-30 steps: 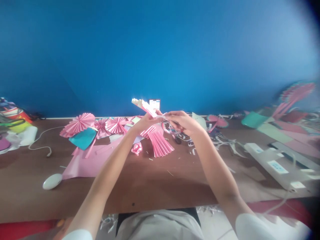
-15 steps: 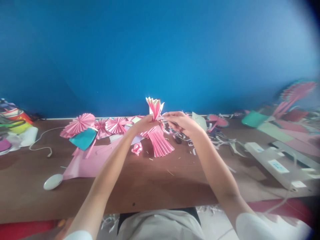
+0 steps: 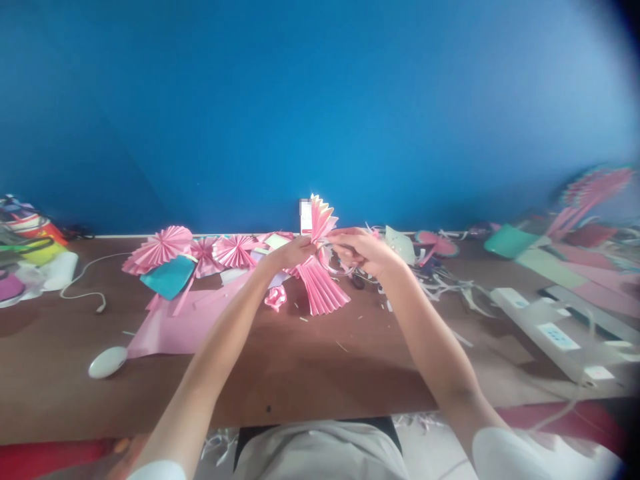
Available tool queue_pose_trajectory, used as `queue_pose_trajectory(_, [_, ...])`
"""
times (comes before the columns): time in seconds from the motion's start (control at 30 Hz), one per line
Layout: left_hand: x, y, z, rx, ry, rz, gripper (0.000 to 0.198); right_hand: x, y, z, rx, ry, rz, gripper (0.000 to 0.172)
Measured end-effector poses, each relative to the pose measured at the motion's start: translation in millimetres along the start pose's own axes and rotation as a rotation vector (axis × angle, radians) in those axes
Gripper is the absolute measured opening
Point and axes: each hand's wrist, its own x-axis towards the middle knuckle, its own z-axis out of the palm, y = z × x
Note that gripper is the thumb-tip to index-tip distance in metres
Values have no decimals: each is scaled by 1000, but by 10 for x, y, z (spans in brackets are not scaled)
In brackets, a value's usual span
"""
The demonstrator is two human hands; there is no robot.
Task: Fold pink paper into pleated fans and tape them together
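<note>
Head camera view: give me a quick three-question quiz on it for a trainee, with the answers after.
1. True or false: the left hand and right hand together hold a pleated pink fan up above the table.
2. Where does the white mouse lie? A) left of the left hand, B) between the hands, C) right of the right hand.
3. Fill in: the flat sheet by the leftmost pink rosette is ___ in colour.
Key: 1 true; 2 A; 3 teal.
</note>
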Motion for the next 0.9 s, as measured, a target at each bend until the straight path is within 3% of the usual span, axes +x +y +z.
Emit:
queue_pose_trajectory(0.23, [-2, -23, -23, -194, -75, -36, 33, -5, -18, -2, 35, 44, -10, 13])
queue_pose_trajectory(0.4, [-59, 88, -44, -68, 55, -60, 44, -32, -52, -9, -3, 81, -33, 15])
queue_pose_trajectory(0.57, [-55, 282, 10, -12, 16, -5, 56, -44, -59, -15, -44, 142, -67, 14])
queue_pose_trajectory(0.77, [1, 395, 103, -501, 145, 22, 49, -87, -106, 20, -129, 167, -98, 13])
queue_pose_trajectory(0.9, [23, 410, 155, -612, 206, -14, 44, -97, -117, 29, -155, 185, -106, 13])
